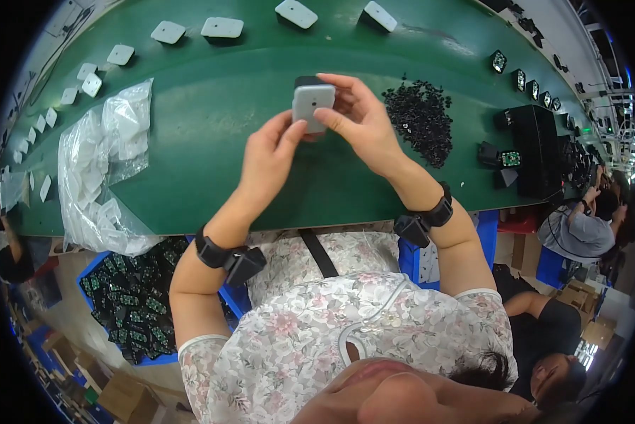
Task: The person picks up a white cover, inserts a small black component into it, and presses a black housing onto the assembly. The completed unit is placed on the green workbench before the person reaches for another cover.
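Observation:
Both my hands hold a small light-grey plastic housing (312, 106) over the green table (211, 162). A black part (309, 80) shows along the housing's far edge, and there is a small dark hole in its upper face. My left hand (271, 150) grips the near left side, its thumb at the lower corner. My right hand (363, 121) wraps the right side, with its thumb on the face and the index finger over the far edge. The underside and the fingers beneath are hidden.
Small black parts (418, 121) lie heaped to the right. A clear bag (105, 166) of whitish pieces lies left. White housings (222, 27) line the far side. A black box (534, 152) stands right, near co-workers. A blue crate (130, 304) below left holds circuit boards.

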The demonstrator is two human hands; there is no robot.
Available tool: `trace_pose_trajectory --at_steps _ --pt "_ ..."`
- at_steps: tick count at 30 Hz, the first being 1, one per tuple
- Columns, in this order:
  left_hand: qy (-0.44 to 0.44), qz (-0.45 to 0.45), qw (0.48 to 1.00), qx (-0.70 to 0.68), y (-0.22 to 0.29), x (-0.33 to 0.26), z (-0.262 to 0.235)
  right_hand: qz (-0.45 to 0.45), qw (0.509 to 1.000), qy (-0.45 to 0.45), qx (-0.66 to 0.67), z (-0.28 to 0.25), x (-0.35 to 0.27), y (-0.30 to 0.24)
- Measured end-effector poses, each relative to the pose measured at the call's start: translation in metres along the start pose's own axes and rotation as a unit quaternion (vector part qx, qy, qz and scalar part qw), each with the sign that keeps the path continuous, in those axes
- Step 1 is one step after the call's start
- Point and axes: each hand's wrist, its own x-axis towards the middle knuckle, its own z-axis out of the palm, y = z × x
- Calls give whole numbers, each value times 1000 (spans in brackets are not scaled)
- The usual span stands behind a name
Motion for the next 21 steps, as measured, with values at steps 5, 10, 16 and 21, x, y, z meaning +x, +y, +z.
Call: trace_pose_trajectory --at_steps 5,10,16,21 --pt "-15 88 995 51 -10 5 7 -76 987 76 -123 -62 30 -30" --pt "34 67 993 88 -11 -29 -30 -58 915 174 -360 -206 79 -11" --pt "170 118 961 184 -11 -76 -85 41 907 93 -410 -308 80 -7" --pt "349 169 861 329 -8 -93 -153 135 889 128 -417 -321 69 -19"
